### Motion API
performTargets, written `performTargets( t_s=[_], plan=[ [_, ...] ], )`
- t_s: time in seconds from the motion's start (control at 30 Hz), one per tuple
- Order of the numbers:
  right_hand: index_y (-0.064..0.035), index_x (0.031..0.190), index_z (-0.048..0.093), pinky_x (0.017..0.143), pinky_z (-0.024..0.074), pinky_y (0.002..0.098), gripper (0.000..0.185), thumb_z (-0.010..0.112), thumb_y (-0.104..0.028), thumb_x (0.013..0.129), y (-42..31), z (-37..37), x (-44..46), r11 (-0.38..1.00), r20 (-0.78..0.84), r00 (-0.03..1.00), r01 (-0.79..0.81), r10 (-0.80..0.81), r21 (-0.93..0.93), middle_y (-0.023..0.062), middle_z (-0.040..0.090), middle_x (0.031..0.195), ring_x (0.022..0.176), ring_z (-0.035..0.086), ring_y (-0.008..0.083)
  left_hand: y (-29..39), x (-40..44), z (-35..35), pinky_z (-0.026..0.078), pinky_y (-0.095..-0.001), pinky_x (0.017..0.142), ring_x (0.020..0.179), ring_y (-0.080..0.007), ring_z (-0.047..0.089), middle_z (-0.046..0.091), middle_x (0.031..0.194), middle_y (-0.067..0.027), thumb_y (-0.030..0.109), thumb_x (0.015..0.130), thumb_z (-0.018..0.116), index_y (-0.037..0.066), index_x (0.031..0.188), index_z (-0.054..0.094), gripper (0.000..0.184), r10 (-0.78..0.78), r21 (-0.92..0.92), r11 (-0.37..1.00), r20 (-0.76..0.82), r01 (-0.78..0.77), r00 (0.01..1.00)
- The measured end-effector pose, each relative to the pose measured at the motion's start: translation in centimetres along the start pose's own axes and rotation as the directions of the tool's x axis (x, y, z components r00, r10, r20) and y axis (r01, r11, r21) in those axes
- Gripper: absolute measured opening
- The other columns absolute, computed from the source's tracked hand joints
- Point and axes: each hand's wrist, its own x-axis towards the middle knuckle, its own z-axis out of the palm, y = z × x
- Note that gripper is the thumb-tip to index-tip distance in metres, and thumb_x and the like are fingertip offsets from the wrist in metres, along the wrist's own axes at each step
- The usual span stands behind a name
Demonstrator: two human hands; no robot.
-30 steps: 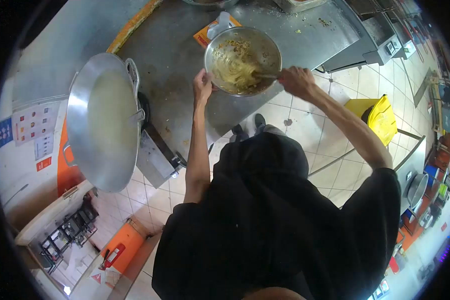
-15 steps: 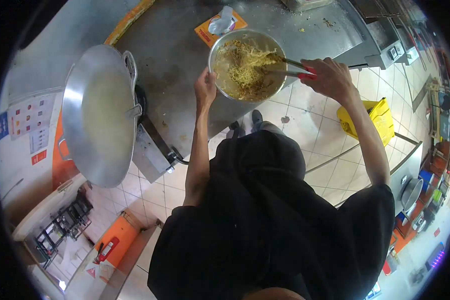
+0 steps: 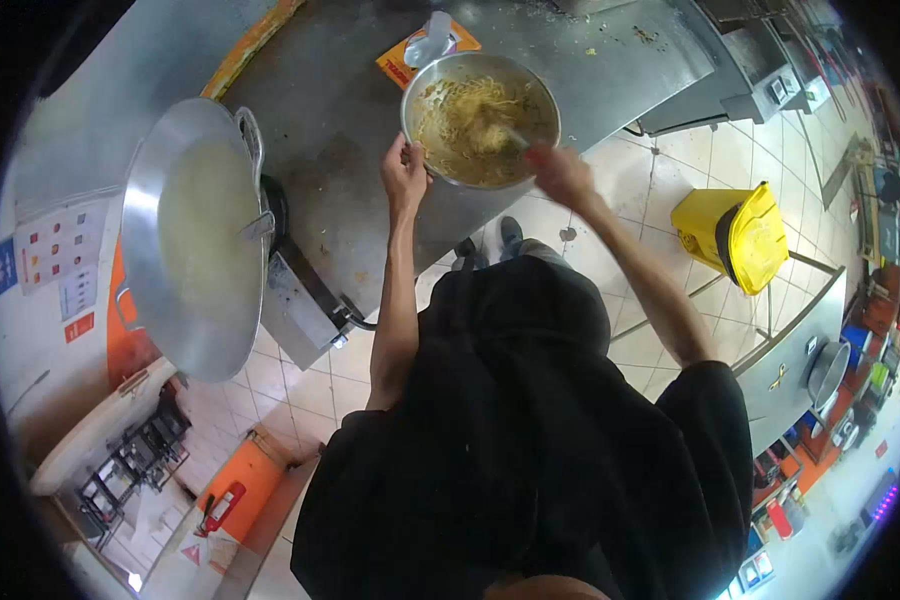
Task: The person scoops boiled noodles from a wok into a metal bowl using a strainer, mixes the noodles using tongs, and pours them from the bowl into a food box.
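Observation:
A round metal bowl point(image 3: 548, 95) of noodles point(image 3: 470, 118) is near the front edge of the steel counter. My left hand point(image 3: 406, 170) grips its left rim, thumb near the inside and fingers around the outside. On the right, my right hand point(image 3: 562, 175) is closed around red-handled tongs point(image 3: 511, 138), blurred by motion. Their tips reach down among the noodles and are hard to make out. Just behind the bowl, an orange packet point(image 3: 400, 62) lies on the counter with a pale scoop-like object point(image 3: 432, 42) on top.
To the left stands a large wok point(image 3: 215, 230) of cloudy liquid, with a metal piece hooked on its rim. The steel counter point(image 3: 320, 130) has scattered crumbs at the back. A yellow bin point(image 3: 745, 235) stands on the tiled floor at right, near a metal table point(image 3: 785, 380).
My right hand and the tongs have moved left and slightly down, deeper over the bowl. The noodles have shifted within it. My left hand still holds the rim.

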Motion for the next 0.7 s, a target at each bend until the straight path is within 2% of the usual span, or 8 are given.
performTargets(
  t_s=[0.1, 0.17, 0.33, 0.47, 0.57, 0.6, 0.63, 0.7],
  plan=[
    [-0.0133, 0.098, 0.065, 0.066, 0.0531, 0.0474, 0.023, 0.047, -0.024, 0.089, -3.3, -4.2, -3.5, 0.992, 0.216, 0.972, 0.106, -0.088, -0.072, 0.0159, 0.067, 0.080, 0.076, 0.066, 0.0357, -0.7, 0.4, -0.7, 0.044, -0.0252, 0.041, 0.051, -0.0085, 0.055, 0.056, 0.072, -0.0038, 0.017, 0.095, 0.054, 0.000, 0.120, 0.057, 0.030, -0.046, 0.087, 0.995, -0.037, 0.049, 0.998],
    [-0.0158, 0.101, 0.064, 0.065, 0.0537, 0.0470, 0.021, 0.048, -0.020, 0.088, -2.1, -7.9, -2.7, 0.977, 0.336, 0.940, 0.024, 0.049, -0.211, 0.0151, 0.068, 0.081, 0.077, 0.067, 0.0326, -1.3, -0.5, -1.0, 0.045, -0.0254, 0.042, 0.053, -0.0087, 0.056, 0.058, 0.074, -0.0043, 0.019, 0.094, 0.055, 0.000, 0.121, 0.057, 0.032, -0.046, 0.075, 0.996, -0.014, 0.047, 0.999],
    [-0.0115, 0.102, 0.064, 0.060, 0.0545, 0.0409, 0.024, 0.051, -0.010, 0.082, -4.2, -0.3, -2.9, 0.931, 0.097, 0.963, 0.268, -0.251, -0.249, 0.0168, 0.067, 0.088, 0.080, 0.068, 0.0260, -3.0, -1.4, 0.8, 0.048, -0.0239, 0.042, 0.053, -0.0093, 0.058, 0.057, 0.071, -0.0024, 0.013, 0.095, 0.052, 0.000, 0.120, 0.056, 0.028, -0.092, -0.112, 0.990, -0.042, 0.087, 0.995],
    [-0.0086, 0.100, 0.061, 0.055, 0.0521, 0.0386, 0.021, 0.052, -0.011, 0.081, -1.6, -9.5, -1.9, 0.946, 0.227, 0.972, 0.022, 0.055, -0.324, 0.0139, 0.068, 0.077, 0.075, 0.069, 0.0260, -2.1, -2.1, -0.8, 0.048, -0.0245, 0.042, 0.054, -0.0101, 0.059, 0.059, 0.074, -0.0039, 0.012, 0.095, 0.051, 0.001, 0.124, 0.054, 0.031, -0.048, -0.051, 0.998, -0.089, 0.044, 0.995],
    [-0.0099, 0.097, 0.064, 0.049, 0.0520, 0.0423, 0.019, 0.048, -0.012, 0.087, 0.2, 1.8, 0.6, 0.881, -0.007, 0.949, 0.291, -0.316, -0.372, 0.0140, 0.065, 0.071, 0.058, 0.065, 0.0286, -1.6, -1.4, 0.4, 0.048, -0.0248, 0.041, 0.052, -0.0099, 0.058, 0.059, 0.074, -0.0040, 0.011, 0.094, 0.052, 0.002, 0.126, 0.054, 0.033, -0.021, -0.106, 0.994, -0.031, 0.017, 0.999],
    [-0.0073, 0.103, 0.061, 0.063, 0.0526, 0.0387, 0.024, 0.053, -0.012, 0.081, -4.1, -0.3, -1.7, 0.920, 0.103, 0.970, 0.241, -0.220, -0.309, 0.0136, 0.068, 0.081, 0.081, 0.068, 0.0275, -1.8, -1.1, -0.2, 0.048, -0.0247, 0.041, 0.051, -0.0098, 0.058, 0.059, 0.073, -0.0041, 0.011, 0.094, 0.052, 0.002, 0.127, 0.053, 0.033, -0.019, -0.047, 0.999, -0.036, 0.017, 0.999],
    [-0.0083, 0.103, 0.061, 0.065, 0.0524, 0.0418, 0.025, 0.054, -0.016, 0.081, -3.2, -0.4, -2.4, 0.884, 0.107, 0.939, 0.344, -0.327, -0.316, 0.0148, 0.066, 0.078, 0.081, 0.067, 0.0284, -2.2, -1.1, -0.9, 0.048, -0.0247, 0.041, 0.051, -0.0097, 0.057, 0.059, 0.073, -0.0042, 0.011, 0.094, 0.052, 0.002, 0.127, 0.053, 0.034, -0.016, 0.010, 1.000, -0.049, 0.016, 0.999],
    [-0.0128, 0.102, 0.063, 0.068, 0.0524, 0.0436, 0.024, 0.056, -0.021, 0.081, -3.0, -6.9, -2.5, 0.916, 0.303, 0.953, 0.126, -0.005, -0.381, 0.0127, 0.066, 0.078, 0.082, 0.066, 0.0275, -2.8, -1.8, -1.7, 0.048, -0.0246, 0.041, 0.050, -0.0095, 0.057, 0.058, 0.072, -0.0045, 0.012, 0.094, 0.052, 0.002, 0.128, 0.052, 0.035, -0.043, 0.046, 0.998, -0.066, 0.046, 0.997]
  ],
)
